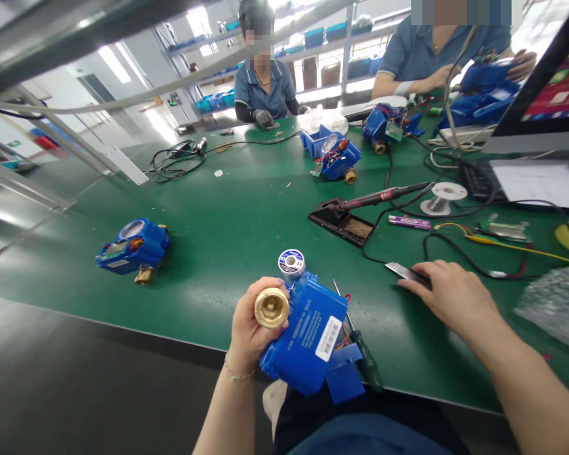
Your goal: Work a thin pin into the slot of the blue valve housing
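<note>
My left hand (248, 328) is closed around a blue water meter (308, 338) with a brass threaded end (271, 308), held just above the near edge of the green table (246, 221). The meter's white barcode label faces up, and loose wires show at its right side. A green-handled screwdriver (366, 361) lies beside it. My right hand (448, 294) rests palm down on the table, its fingertips on a thin flat metal piece (404, 272). A solder spool (291, 262) stands just behind the meter.
A soldering iron (384, 196) rests on its black stand (344, 222). Another blue meter (133, 248) lies at the left, and more lie farther back (334, 158). Cables, a purple pen (409, 222), a monitor (550, 88) and a keyboard crowd the right. Two people sit across the table.
</note>
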The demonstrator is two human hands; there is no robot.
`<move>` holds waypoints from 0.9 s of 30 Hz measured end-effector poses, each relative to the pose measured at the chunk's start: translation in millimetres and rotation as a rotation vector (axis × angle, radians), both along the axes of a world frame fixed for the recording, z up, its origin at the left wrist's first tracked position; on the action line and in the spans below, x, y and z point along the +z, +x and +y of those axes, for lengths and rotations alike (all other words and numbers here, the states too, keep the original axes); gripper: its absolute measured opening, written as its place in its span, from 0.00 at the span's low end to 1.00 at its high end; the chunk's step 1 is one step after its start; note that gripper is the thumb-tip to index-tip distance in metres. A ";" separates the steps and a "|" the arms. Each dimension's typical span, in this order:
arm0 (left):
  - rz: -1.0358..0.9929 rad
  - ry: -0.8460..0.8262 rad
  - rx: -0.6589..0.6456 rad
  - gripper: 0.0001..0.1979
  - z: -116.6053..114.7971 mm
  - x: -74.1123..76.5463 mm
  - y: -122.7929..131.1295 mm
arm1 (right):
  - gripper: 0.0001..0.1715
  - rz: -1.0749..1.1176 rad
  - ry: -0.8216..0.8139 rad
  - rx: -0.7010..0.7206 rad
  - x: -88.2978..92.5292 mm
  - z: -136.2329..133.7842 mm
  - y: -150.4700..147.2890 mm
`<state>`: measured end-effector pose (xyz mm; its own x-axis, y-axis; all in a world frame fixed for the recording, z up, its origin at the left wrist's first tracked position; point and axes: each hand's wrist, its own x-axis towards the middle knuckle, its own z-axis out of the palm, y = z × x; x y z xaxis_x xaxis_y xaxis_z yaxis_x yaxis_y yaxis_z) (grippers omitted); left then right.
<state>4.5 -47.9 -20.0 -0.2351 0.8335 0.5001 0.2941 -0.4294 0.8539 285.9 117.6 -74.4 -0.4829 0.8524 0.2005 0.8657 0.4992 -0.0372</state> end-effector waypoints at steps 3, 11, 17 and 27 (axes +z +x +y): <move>0.030 -0.062 0.016 0.18 2.0 0.9 -2.0 | 0.21 0.051 -0.060 -0.021 -15.0 -0.1 5.9; 0.087 -0.150 0.039 0.17 14.5 6.4 -1.9 | 0.17 0.284 0.011 0.003 13.0 -30.5 -8.9; 0.057 -0.217 0.036 0.18 19.0 9.4 -1.1 | 0.17 0.464 0.137 0.468 80.7 -86.9 -44.0; 0.088 -0.239 0.057 0.19 24.1 11.1 -0.5 | 0.14 0.425 0.291 0.473 98.8 -102.1 -75.0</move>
<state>4.0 -23.8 -8.8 -0.2498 0.9168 0.3115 0.3897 -0.1993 0.8991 210.9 15.5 24.4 -0.6179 0.4531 0.6426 0.4935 0.8597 -0.1316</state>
